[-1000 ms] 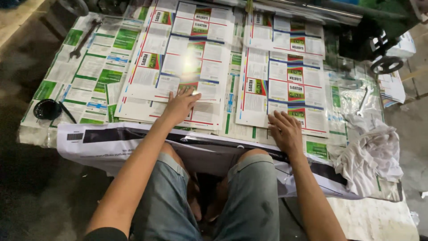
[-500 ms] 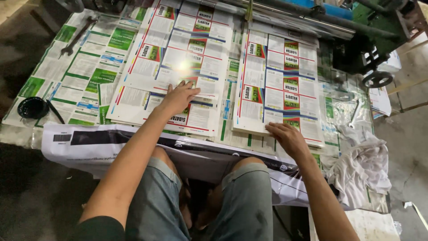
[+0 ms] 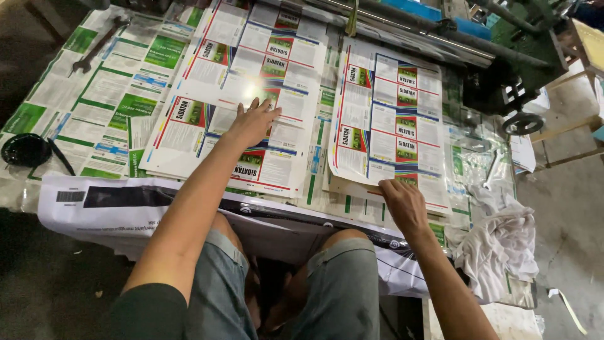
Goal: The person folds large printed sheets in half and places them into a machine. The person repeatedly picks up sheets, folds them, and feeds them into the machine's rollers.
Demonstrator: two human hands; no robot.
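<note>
Now: left hand (image 3: pixel 251 123) flat, fingers spread, pressing left sheet stack (image 3: pixel 233 119) on surface (image 3: pixel 327 189). Right hand (image 3: pixel 402 201) pinches near edge of right sheet stack (image 3: pixel 390 119) — white rag (image 3: pixel 503 245) just right of it.

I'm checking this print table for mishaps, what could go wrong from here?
The right hand lifts the near edge of the right stack of printed sheets; the bowed top sheet could crease. The left hand presses flat on the glossy left stack, which might smudge. The black bowl sits near the table edge.
</note>
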